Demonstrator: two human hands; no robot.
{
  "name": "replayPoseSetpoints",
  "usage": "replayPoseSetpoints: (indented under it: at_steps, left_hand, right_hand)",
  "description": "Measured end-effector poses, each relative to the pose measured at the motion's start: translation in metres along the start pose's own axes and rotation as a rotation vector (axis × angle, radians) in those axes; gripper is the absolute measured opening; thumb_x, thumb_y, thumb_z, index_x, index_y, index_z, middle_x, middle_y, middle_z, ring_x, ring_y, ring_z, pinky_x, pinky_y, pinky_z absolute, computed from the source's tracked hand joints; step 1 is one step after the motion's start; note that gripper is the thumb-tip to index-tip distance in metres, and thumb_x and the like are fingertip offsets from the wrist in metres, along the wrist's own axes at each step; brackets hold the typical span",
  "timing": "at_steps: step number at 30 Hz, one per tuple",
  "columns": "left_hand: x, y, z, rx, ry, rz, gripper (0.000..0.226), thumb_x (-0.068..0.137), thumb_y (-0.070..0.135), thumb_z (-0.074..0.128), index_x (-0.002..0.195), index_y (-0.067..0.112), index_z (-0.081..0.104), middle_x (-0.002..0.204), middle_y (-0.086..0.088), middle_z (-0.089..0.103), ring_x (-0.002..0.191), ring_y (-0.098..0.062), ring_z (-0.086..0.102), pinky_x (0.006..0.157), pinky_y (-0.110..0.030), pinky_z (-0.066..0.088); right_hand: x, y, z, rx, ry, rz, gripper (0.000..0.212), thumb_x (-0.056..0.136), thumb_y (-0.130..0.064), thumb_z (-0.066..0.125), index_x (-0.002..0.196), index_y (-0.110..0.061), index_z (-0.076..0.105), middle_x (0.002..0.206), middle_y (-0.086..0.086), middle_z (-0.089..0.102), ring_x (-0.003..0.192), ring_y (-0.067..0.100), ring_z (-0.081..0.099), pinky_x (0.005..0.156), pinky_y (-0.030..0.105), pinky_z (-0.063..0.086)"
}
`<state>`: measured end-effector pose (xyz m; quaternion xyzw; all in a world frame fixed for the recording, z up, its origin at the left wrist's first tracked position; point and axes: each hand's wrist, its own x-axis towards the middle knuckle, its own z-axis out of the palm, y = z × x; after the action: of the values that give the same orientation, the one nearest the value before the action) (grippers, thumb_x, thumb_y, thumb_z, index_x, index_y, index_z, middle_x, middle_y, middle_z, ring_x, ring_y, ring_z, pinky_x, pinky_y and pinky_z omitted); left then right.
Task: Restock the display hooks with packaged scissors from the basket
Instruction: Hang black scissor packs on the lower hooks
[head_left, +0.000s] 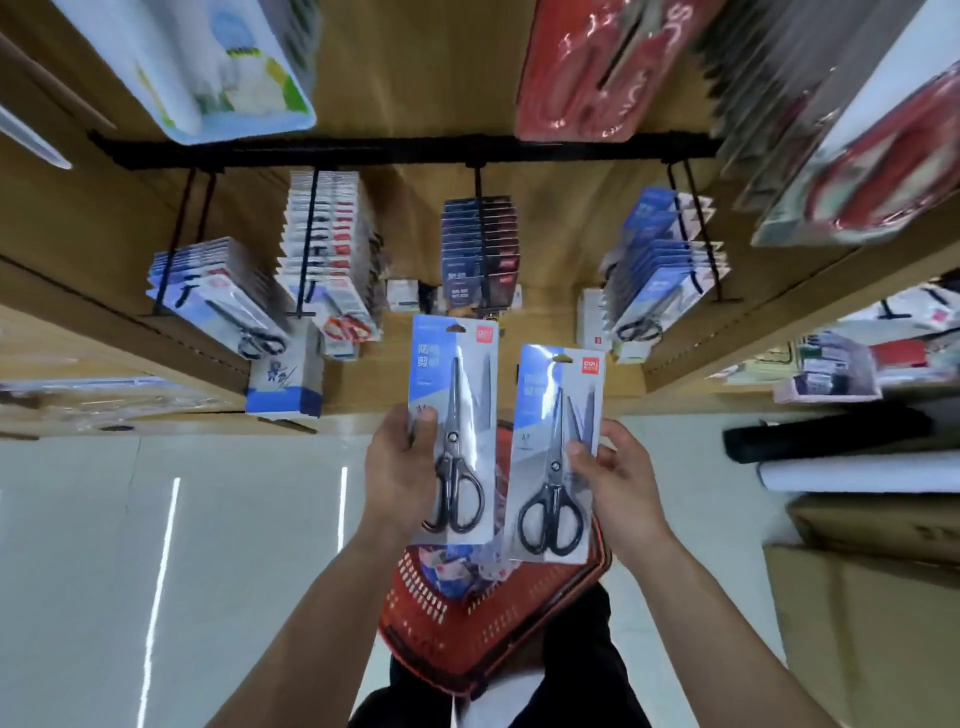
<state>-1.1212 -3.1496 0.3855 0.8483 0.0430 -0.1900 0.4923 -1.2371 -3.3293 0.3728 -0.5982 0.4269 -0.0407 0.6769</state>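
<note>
My left hand (400, 467) grips one packaged pair of black-handled scissors (457, 431) by its left edge, thumb on the front. My right hand (618, 483) pinches a second, matching scissors pack (556, 457) by its right edge. Both packs stand upright, side by side, above the red basket (441, 618), which sits low in front of my legs with more packs inside. Ahead, a black rail (395, 150) carries several display hooks; the middle hook (480, 244) holds dark blue packs, and it lies just above the pack in my left hand.
Hooks at left (311, 244) and right (675, 249) are loaded with scissors packs. Wooden shelf sides flank the bay. Red packs (597, 67) hang overhead. Cardboard boxes (862, 587) and a black roll (826, 436) lie to the right on the pale floor.
</note>
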Motion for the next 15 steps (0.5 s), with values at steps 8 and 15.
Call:
replayPoseSetpoints:
  at_steps: [8, 15]
  left_hand:
    - [0.004, -0.002, 0.02, 0.049, -0.034, 0.009, 0.043, 0.106, 0.042, 0.051, 0.083, 0.006, 0.048, 0.073, -0.009, 0.057, 0.068, -0.027, 0.052, 0.067, -0.043, 0.047]
    - [0.007, -0.013, -0.013, 0.009, 0.038, -0.03, 0.039, 0.107, 0.032, 0.052, 0.076, 0.011, 0.043, 0.065, -0.002, 0.051, 0.059, -0.015, 0.046, 0.061, -0.038, 0.043]
  right_hand:
    - [0.022, -0.012, -0.037, 0.025, 0.026, -0.048, 0.014, 0.1, -0.004, 0.063, 0.105, -0.016, 0.066, 0.077, 0.002, 0.075, 0.068, 0.013, 0.068, 0.062, 0.02, 0.053]
    - [0.031, -0.008, 0.022, 0.045, -0.045, -0.034, 0.014, 0.1, -0.01, 0.065, 0.111, -0.019, 0.067, 0.088, 0.004, 0.076, 0.078, 0.016, 0.069, 0.071, 0.026, 0.053]
